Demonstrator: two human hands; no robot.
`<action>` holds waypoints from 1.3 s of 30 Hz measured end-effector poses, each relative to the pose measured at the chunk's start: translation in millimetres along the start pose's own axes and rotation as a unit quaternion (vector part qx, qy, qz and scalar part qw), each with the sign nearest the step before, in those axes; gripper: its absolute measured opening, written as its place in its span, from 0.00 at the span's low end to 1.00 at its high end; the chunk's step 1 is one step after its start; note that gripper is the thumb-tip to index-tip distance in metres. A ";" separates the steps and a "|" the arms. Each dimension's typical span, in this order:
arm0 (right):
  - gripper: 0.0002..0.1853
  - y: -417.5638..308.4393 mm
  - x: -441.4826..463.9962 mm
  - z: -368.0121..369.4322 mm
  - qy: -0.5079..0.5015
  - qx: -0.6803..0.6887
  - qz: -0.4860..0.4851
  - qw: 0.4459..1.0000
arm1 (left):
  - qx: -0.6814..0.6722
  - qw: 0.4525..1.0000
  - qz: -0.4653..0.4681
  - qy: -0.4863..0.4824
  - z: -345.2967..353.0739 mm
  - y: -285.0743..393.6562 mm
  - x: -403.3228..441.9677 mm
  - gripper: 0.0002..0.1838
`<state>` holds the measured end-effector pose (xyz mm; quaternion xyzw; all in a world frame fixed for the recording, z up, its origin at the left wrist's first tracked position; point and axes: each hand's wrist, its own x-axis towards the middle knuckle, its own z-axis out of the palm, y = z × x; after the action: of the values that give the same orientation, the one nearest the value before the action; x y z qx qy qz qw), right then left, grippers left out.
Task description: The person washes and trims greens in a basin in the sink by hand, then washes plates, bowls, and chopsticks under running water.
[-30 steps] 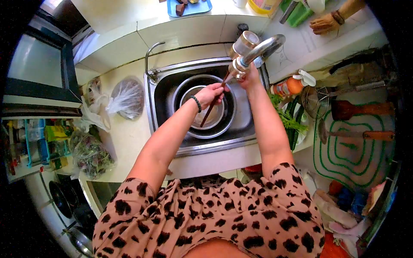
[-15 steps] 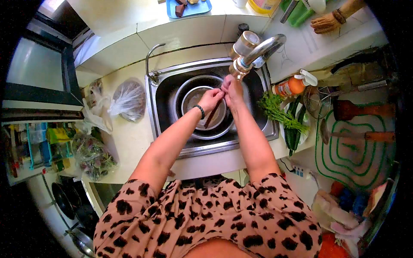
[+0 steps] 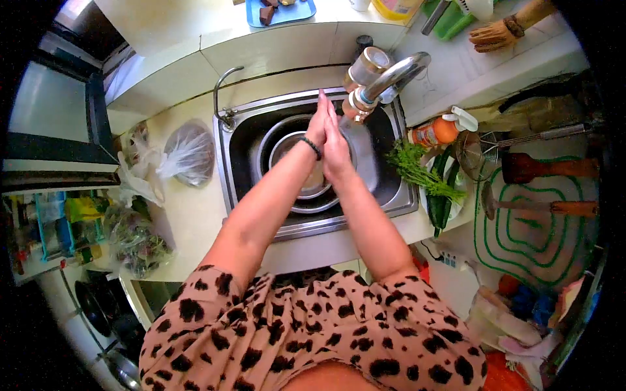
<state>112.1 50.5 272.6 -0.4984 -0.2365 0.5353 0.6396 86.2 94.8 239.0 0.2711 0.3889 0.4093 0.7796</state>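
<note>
Over the steel sink [image 3: 386, 207], my left hand [image 3: 317, 128] and my right hand [image 3: 336, 151] are pressed palm to palm, with straight fingers pointing away from me. Anything between the palms is hidden; the dark thin sticks seen earlier do not show. Just right of the fingertips is the faucet outlet [image 3: 358, 104], with water coming down beside my right hand. Beneath my hands, a metal bowl [image 3: 282, 151] sits inside a wider metal basin [image 3: 266, 146], both partly covered by my hands and wrists.
A thin second tap [image 3: 217, 94] stands at the sink's left corner. Plastic bags [image 3: 188, 153] lie on the left counter. To the right are leafy greens [image 3: 417, 171], cucumbers [image 3: 440, 202], an orange spray bottle [image 3: 435, 132] and a wire strainer [image 3: 479, 155]. A blue tray [image 3: 297, 12] is at the top.
My right hand has come from the faucet to meet my left hand. The dark sticks are out of sight, and both hands have gone from pinching to lying flat against each other.
</note>
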 end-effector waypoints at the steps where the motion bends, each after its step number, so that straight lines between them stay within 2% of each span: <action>1: 0.24 -5.8 -1.9 9.1 0.018 0.052 0.020 0.998 | 0.007 0.994 0.109 0.024 0.5 -1.5 10.8 0.40; 2: 0.17 -21.1 6.4 11.3 0.074 0.103 0.111 0.986 | -0.010 0.980 -0.196 0.047 32.3 48.3 -36.0 0.38; 3: 0.20 -6.3 24.6 -19.2 0.018 0.074 0.050 0.996 | 0.058 0.989 -0.130 0.029 28.9 19.6 -33.9 0.38; 5: 0.19 9.7 37.4 -43.8 0.032 0.076 0.033 0.996 | 0.181 0.980 -0.047 0.062 32.3 8.8 -43.7 0.36; 6: 0.19 21.2 37.8 -42.4 0.041 0.082 0.023 0.995 | 0.109 0.987 -0.115 0.024 18.1 7.4 -23.3 0.36; 8: 0.19 40.2 43.8 -41.9 0.050 0.094 0.014 0.994 | 0.094 0.992 0.063 -0.052 -10.8 -10.1 14.0 0.35; 9: 0.18 42.4 55.2 -51.1 0.053 0.102 0.020 0.993 | 0.106 0.987 -0.124 -0.012 3.6 14.3 -15.1 0.33; 10: 0.18 40.8 69.6 -61.2 0.049 0.108 0.023 0.993 | 0.112 0.988 -0.106 -0.019 2.3 -7.4 -23.1 0.29; 12: 0.18 36.7 87.7 -66.6 0.031 0.111 0.033 0.993 | 0.181 0.970 0.148 -0.069 -0.1 -24.1 -38.0 0.25; 13: 0.17 40.7 92.3 -66.0 0.022 0.114 0.037 0.993 | 0.094 0.987 0.104 -0.077 -5.0 -22.5 -29.2 0.21; 14: 0.17 44.7 94.4 -63.6 0.011 0.118 0.037 0.992 | 0.136 0.987 0.086 -0.012 -7.2 -18.9 -23.7 0.19; 16: 0.17 50.9 99.7 -57.3 -0.012 0.122 0.030 0.992 | 0.297 0.927 0.213 0.084 -3.6 -15.6 -14.4 0.15; 18: 0.17 52.5 112.3 -55.2 -0.039 0.112 0.023 0.993 | 0.324 0.912 0.234 0.095 8.5 -4.2 -17.7 0.14; 19: 0.15 50.9 122.8 -55.0 -0.058 0.072 0.055 0.994 | 0.351 0.895 0.255 0.107 14.5 1.5 -20.4 0.14; 21: 0.17 44.4 124.8 -45.7 -0.045 -0.041 0.066 0.996 | 0.387 0.877 0.250 0.136 20.3 1.2 -24.7 0.14; 22: 0.17 40.8 122.6 -42.5 -0.045 -0.041 0.064 0.996 | 0.424 0.855 0.250 0.161 24.3 2.8 -25.8 0.15; 23: 0.17 36.1 115.7 -37.2 -0.024 -0.057 0.043 0.997 | 0.418 0.871 0.214 0.146 23.6 0.3 -29.2 0.20; 24: 0.17 38.8 111.1 -37.3 -0.004 -0.072 0.024 0.997 | 0.420 0.870 0.214 0.146 18.2 -10.8 -24.2 0.20; 25: 0.14 47.2 107.6 -39.0 -0.006 -0.056 -0.022 0.998 | 0.420 0.852 0.262 0.170 13.5 -21.6 -18.6 0.21; 26: 0.14 73.1 113.5 -50.0 -0.007 -0.054 -0.022 0.998 | 0.419 0.831 0.310 0.193 9.5 -26.9 -12.5 0.23; 27: 0.13 107.5 117.5 -66.9 0.002 -0.221 -0.107 0.969 | 0.459 0.846 0.224 0.150 14.3 -1.3 -21.0 0.25; 28: 0.13 123.8 117.5 -70.0 0.056 -0.224 -0.120 0.966 | 0.416 0.890 0.075 0.170 5.7 5.0 2.8 0.27; 29: 0.13 138.2 116.6 -71.8 0.111 -0.226 -0.131 0.959 | 0.456 0.870 0.049 0.180 -2.0 18.0 19.7 0.26; 30: 0.18 142.8 115.7 -61.7 0.092 0.033 -0.032 0.995 | 0.491 0.850 0.022 0.190 -5.6 22.2 29.6 0.25; 31: 0.18 139.6 114.4 -65.1 0.073 0.088 0.019 0.993 | 0.492 0.853 0.062 0.164 -3.5 15.5 30.8 0.25; 32: 0.19 117.1 103.4 -63.2 0.049 0.104 0.057 0.992 | 0.498 0.850 0.102 0.139 -4.0 7.7 29.3 0.24; 33: 0.19 95.6 97.9 -63.7 0.022 0.113 0.084 0.990 | 0.545 0.808 0.109 0.197 10.7 -5.6 13.6 0.25; 34: 0.20 80.7 97.2 -62.7 0.004 0.116 0.102 0.988 | 0.536 0.813 0.190 0.129 20.8 -6.7 -17.4 0.26; 36: 0.20 54.2 99.7 -57.9 -0.018 0.116 0.148 0.982 | 0.509 0.830 0.208 0.092 40.9 1.4 -44.5 0.26; 37: 0.21 46.2 95.9 -52.6 -0.023 0.128 0.165 0.978 | 0.483 0.827 0.264 0.113 13.5 -23.2 -16.1 0.23; 38: 0.21 40.7 90.6 -43.2 -0.022 0.144 0.176 0.973 | 0.403 0.871 0.231 0.159 5.5 -25.9 6.4 0.21; 39: 0.22 36.9 78.5 -33.4 -0.016 0.170 0.185 0.968 | 0.438 0.858 0.201 0.178 -7.2 -27.3 28.2 0.23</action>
<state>148.2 107.4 208.5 -0.4088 -0.0554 0.6845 0.6011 102.1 105.4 204.0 0.5791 0.5974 0.3858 0.3988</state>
